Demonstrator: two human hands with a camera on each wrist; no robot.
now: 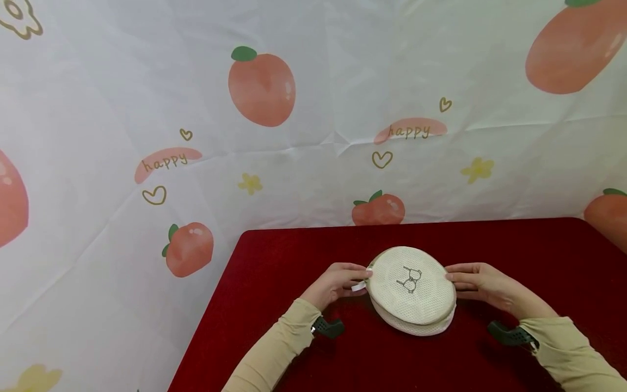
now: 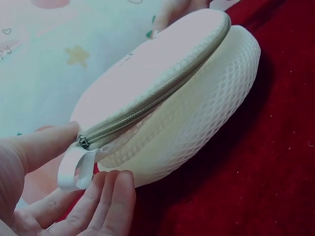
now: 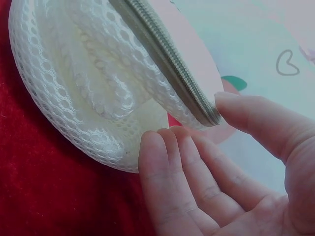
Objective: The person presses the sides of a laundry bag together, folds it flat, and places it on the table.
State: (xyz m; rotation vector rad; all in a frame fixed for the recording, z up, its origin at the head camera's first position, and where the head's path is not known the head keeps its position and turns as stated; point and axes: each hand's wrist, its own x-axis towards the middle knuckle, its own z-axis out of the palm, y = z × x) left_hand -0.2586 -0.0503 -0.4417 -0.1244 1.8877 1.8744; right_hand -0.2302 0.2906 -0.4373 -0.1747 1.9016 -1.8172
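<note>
A round cream mesh laundry bag (image 1: 410, 286) with a small dark line drawing on its top sits low over the table, tilted toward me. My left hand (image 1: 338, 283) pinches its left edge, thumb on the top panel and fingers below, beside the white fabric loop (image 2: 77, 168). The zipper (image 2: 147, 105) runs around the rim, with its slider near that loop. On the opposite edge my right hand (image 1: 482, 286) pinches the rim, thumb above and fingers under the mesh. The soft lower mesh (image 3: 74, 103) sags in folds beneath the zipped rim.
A dark red cloth (image 1: 289, 261) covers the table. Behind it hangs a white backdrop (image 1: 313, 179) printed with peaches, hearts and flowers. Dark wrist mounts (image 1: 329, 328) stick out below the beige sleeves (image 1: 279, 348).
</note>
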